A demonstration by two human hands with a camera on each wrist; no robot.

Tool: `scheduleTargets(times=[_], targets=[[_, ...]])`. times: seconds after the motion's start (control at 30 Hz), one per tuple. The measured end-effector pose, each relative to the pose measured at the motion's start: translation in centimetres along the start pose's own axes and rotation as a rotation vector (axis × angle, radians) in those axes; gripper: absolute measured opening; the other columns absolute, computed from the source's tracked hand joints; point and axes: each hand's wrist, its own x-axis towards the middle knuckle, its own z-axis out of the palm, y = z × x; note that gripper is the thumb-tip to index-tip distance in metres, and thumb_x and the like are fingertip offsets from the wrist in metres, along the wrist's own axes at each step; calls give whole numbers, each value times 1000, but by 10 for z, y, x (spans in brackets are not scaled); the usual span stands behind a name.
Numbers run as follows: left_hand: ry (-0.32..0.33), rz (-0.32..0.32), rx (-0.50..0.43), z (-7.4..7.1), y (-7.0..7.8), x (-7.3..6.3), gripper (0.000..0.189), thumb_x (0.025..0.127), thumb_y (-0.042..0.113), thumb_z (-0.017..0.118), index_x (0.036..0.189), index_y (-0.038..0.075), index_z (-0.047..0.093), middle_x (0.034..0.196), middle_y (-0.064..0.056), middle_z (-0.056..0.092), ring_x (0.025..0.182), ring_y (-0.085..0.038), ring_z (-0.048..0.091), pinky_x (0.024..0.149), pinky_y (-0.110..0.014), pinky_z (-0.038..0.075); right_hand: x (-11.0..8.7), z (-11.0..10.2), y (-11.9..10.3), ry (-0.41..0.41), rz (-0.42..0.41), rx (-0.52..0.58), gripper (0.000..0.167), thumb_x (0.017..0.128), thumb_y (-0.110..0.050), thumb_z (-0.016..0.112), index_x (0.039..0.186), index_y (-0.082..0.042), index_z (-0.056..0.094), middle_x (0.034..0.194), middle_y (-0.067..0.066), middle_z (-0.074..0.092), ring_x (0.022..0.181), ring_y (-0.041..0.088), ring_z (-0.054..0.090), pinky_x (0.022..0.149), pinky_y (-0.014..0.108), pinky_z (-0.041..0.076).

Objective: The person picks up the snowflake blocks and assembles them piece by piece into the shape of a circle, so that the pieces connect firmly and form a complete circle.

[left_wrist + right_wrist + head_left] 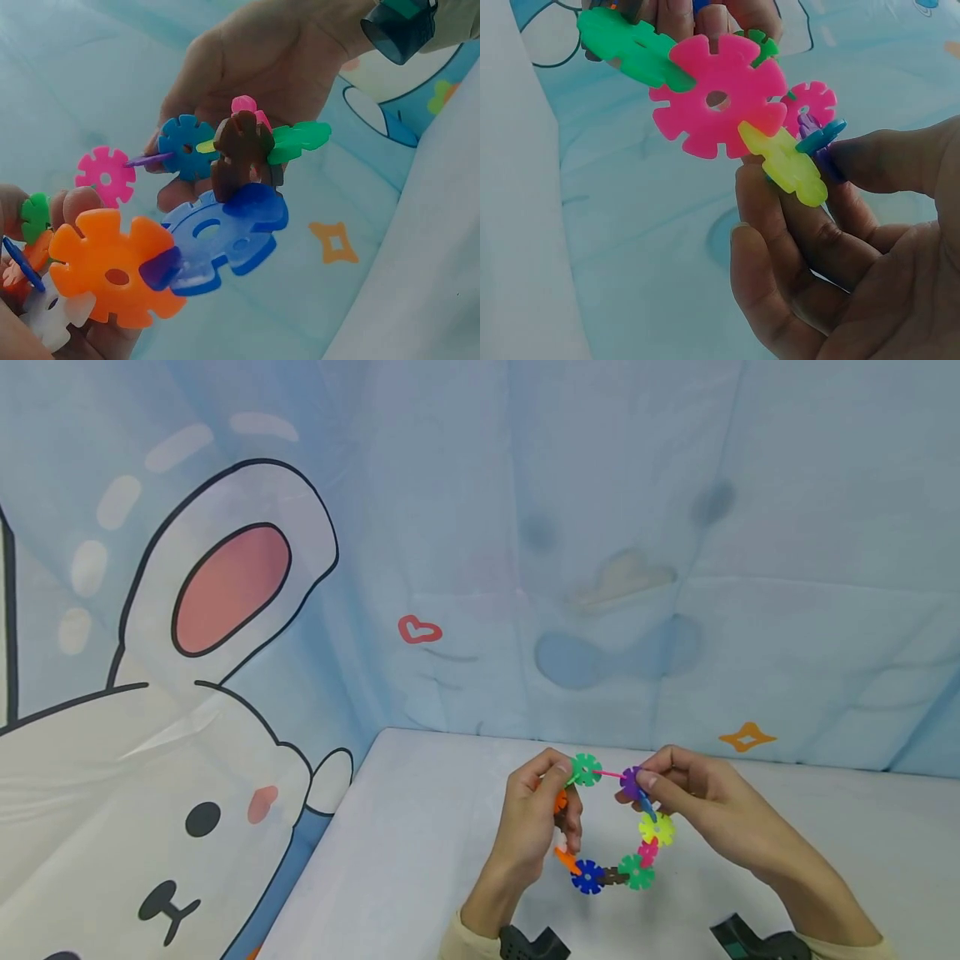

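Several notched plastic snowflake discs, slotted into each other, make up a colourful ring held between both hands. At its upper left, the left hand pinches the ring by a green disc. The right hand pinches a purple disc, with its thumb against it. A thin pink disc, seen edge-on from the head, joins green and purple. Along the lower side run a dark blue disc, a brown disc and another green disc. A yellow disc hangs below the right fingertips.
Under the hands lies a white tabletop. Behind it hangs a light blue cloth with a printed rabbit at left. A dark wrist camera sits on the left wrist, another on the right.
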Motion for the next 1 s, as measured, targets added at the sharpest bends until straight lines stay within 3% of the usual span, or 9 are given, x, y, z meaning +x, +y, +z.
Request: scheduleTargets(times=[0.33, 0.47, 0.6, 0.77, 1.0], targets=[[-30, 17, 11, -1, -1, 0, 38, 115, 24, 43, 109, -14, 49, 61, 0, 51, 41, -5, 53, 46, -20, 53, 1, 7, -2, 53, -3, -42, 25, 113, -27, 53, 115, -4, 63, 106, 0, 79, 94, 16, 71, 81, 24, 59], [-20, 74, 7, 3, -6, 1, 37, 115, 23, 43, 107, -13, 50, 62, -19, 48, 41, -4, 53, 45, -19, 53, 1, 8, -2, 76, -4, -59, 25, 113, -28, 53, 114, -6, 64, 108, 1, 77, 97, 17, 70, 85, 23, 60], [-20, 140, 23, 9, -10, 0, 37, 116, 21, 42, 107, -14, 50, 68, -39, 44, 41, -2, 53, 45, -17, 52, 0, 8, 0, 108, -9, -82, 24, 113, -28, 53, 111, -8, 65, 114, 0, 77, 104, 10, 69, 86, 23, 60], [-3, 158, 34, 12, -11, 0, 33, 115, 20, 43, 106, -10, 53, 67, -40, 44, 41, -1, 53, 43, -16, 50, 1, 9, 3, 126, -12, -61, 23, 113, -26, 54, 112, -6, 65, 115, 1, 79, 106, 2, 70, 86, 21, 58], [2, 154, 51, 10, -12, 0, 32, 115, 20, 43, 105, -9, 54, 68, -39, 46, 41, -2, 53, 43, -16, 50, 3, 13, 2, 130, -5, -31, 24, 112, -27, 55, 110, -5, 65, 111, 1, 80, 103, 10, 72, 89, 19, 59]])
